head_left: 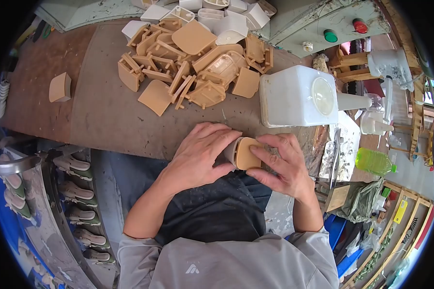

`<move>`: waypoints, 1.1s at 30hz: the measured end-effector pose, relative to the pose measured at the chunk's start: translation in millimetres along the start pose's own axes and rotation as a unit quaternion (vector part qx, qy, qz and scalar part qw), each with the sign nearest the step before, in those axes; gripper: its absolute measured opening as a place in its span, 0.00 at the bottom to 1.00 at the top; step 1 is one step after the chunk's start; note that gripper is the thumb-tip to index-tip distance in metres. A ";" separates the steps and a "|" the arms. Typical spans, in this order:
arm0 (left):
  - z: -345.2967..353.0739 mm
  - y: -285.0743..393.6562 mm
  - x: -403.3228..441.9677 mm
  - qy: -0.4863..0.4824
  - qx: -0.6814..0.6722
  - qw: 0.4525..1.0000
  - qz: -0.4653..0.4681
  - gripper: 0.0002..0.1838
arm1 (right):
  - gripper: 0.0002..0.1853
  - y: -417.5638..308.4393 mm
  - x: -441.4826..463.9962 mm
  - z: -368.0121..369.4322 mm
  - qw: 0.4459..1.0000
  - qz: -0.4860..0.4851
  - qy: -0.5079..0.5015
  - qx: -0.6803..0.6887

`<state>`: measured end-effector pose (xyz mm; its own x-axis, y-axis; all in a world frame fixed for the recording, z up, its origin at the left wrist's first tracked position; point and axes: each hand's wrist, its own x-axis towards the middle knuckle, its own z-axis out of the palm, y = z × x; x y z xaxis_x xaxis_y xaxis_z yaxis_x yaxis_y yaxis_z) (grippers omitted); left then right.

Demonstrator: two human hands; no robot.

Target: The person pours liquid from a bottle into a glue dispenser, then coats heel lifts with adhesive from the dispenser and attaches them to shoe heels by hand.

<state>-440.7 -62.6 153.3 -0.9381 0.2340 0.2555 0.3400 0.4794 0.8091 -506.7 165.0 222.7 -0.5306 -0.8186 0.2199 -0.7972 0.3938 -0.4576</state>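
My left hand (197, 155) is wrapped around a pale shoe heel (230, 153), most of it hidden by the fingers. A tan heel cap (248, 154) sits against the heel's end, with a thin dark gap showing along its edge. My right hand (285, 164) grips the cap, its fingers on the face and rim. Both hands are just off the table's front edge, above my lap. Beyond them lies a heap of tan heel caps (195, 38), some with pegs showing. White heels (231, 29) are piled behind that heap.
A heel with a tan cap (60, 87) stands on the left of the brown table (101, 96). A white plastic container (294, 96) is at the right, near a bottle of green liquid (373, 162). Shoes (77, 192) hang on a rack at lower left.
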 end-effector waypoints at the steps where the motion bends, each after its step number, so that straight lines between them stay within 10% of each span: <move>1: -0.1 0.2 -0.2 -0.001 -0.004 1.000 -0.004 0.37 | 0.25 -0.5 0.5 1.1 1.000 -0.001 0.000 -0.003; 18: -7.7 10.5 2.6 -0.004 -0.038 0.999 -0.011 0.27 | 0.27 -8.9 -15.4 18.0 0.998 0.053 0.028 -0.005; 22: -1.7 21.4 -5.7 -0.016 -0.028 0.999 -0.016 0.26 | 0.31 0.7 -21.4 24.5 0.958 0.146 0.073 0.233; 26: 11.4 24.2 -32.8 0.008 -0.200 0.978 -0.058 0.32 | 0.39 11.1 -35.4 43.1 0.983 0.096 0.024 0.153; 29: 26.5 33.9 -46.1 0.043 -0.302 0.947 -0.101 0.37 | 0.38 -14.6 -41.1 36.3 0.888 0.223 0.003 0.401; 33: 22.2 61.6 -55.8 0.040 -0.228 0.971 -0.052 0.37 | 0.37 -40.0 -58.2 23.9 0.876 0.097 0.105 0.460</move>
<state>-366.0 -27.4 177.2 -0.9741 0.1284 0.1861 0.1957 0.0670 0.9784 -437.0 186.9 207.6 -0.7495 -0.6397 0.1703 -0.1679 -0.0651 -0.9837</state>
